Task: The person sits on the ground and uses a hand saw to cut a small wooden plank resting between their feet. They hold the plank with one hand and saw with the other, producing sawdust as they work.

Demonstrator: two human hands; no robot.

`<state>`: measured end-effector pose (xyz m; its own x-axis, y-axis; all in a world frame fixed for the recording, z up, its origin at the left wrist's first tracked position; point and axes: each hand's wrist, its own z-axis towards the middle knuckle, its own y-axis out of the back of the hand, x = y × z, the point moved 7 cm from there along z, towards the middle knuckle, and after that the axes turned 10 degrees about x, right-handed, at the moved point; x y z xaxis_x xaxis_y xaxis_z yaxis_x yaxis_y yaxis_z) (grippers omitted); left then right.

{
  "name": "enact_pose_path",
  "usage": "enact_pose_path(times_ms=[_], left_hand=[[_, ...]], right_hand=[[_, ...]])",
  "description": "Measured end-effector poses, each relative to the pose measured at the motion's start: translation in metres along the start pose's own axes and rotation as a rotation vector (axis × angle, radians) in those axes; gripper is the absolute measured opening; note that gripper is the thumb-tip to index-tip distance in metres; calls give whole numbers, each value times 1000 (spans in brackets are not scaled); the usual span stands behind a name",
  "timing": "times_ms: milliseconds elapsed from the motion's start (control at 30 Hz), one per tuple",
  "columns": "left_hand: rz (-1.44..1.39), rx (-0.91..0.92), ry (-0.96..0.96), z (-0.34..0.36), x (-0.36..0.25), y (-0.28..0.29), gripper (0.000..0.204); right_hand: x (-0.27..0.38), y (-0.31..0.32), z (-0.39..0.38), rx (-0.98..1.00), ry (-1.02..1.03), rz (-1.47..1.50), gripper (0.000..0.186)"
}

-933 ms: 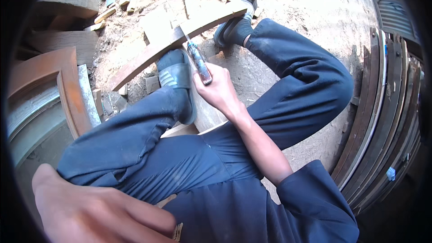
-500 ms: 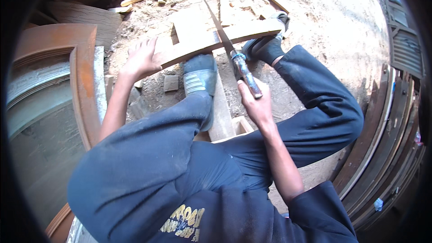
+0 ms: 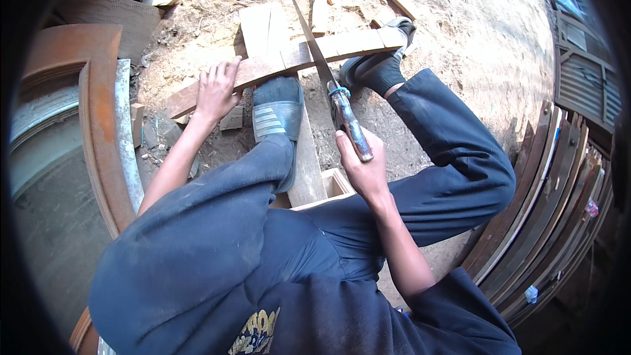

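Note:
My left hand (image 3: 217,92) grips the long wooden plank (image 3: 358,44) toward its left end, fingers curled over it. The plank lies crosswise over my slippered left foot (image 3: 276,108) and reaches my right foot (image 3: 371,69). My right hand (image 3: 363,165) is closed on the handle of a handsaw (image 3: 350,125); its tapered blade (image 3: 309,36) angles forward across the plank, right of my left hand. Beneath the plank a lighter board (image 3: 309,177) runs lengthwise between my legs, beside a wooden box-like piece (image 3: 334,185).
A wooden frame (image 3: 98,125) stands at the left, below stacked boards (image 3: 105,23). Offcuts (image 3: 321,3) lie on the dirt ground (image 3: 460,20) ahead. Long dark boards (image 3: 516,210) line the right side, near corrugated metal panels (image 3: 585,85).
My left hand has moved from the lower left foreground up onto the plank. The saw, earlier largely hidden behind the plank, has risen across its top, and my right hand has shifted right and down.

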<state>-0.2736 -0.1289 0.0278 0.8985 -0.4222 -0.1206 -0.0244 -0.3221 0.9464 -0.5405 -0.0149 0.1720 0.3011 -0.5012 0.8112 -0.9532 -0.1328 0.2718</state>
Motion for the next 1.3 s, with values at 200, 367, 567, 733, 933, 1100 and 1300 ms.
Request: enact_pose_path(times_ms=[200, 367, 567, 733, 933, 1100, 1300], left_hand=[[-101, 70, -56, 15, 5, -2, 74], [-129, 138, -60, 11, 8, 0, 73], [-95, 124, -96, 16, 9, 12, 72], [-163, 213, -83, 18, 7, 17, 69], [-147, 183, -80, 18, 8, 19, 67], [-127, 145, -83, 19, 5, 16, 64], [-117, 116, -59, 13, 6, 17, 61]], right_hand=[[6, 0, 34, -48, 55, 39, 24], [12, 2, 13, -6, 16, -4, 22], [17, 4, 35, -17, -1, 35, 25], [18, 4, 24, 16, -27, 14, 25], [23, 2, 22, 0, -13, -6, 24], [21, 3, 22, 12, -31, 37, 24], [16, 4, -6, -8, -41, 29, 21]])
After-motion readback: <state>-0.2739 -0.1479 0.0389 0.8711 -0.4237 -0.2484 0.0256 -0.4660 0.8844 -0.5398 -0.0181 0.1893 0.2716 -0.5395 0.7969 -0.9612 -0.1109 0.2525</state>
